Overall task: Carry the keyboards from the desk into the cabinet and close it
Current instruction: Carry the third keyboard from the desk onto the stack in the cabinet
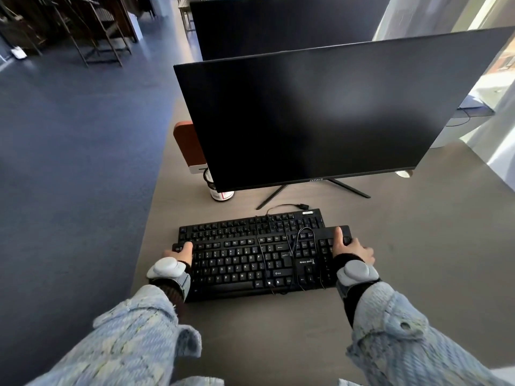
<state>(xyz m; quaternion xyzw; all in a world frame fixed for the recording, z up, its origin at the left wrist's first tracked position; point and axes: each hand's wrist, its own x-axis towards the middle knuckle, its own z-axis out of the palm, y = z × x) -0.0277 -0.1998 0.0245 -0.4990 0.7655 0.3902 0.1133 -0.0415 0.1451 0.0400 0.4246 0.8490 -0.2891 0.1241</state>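
Two black keyboards lie on the grey desk, one partly on top of the other. The nearer keyboard overlaps the farther keyboard, and thin black cables are looped over both. My left hand grips the left end of the nearer keyboard, thumb on the keys. At the right end my right hand holds the same keyboard, thumb on top and fingers curled around the edge. No cabinet is in view.
A large dark monitor on a thin stand rises just behind the keyboards, with a second monitor farther back. A small can and an orange-brown panel stand at the desk's left edge. Blue floor lies to the left.
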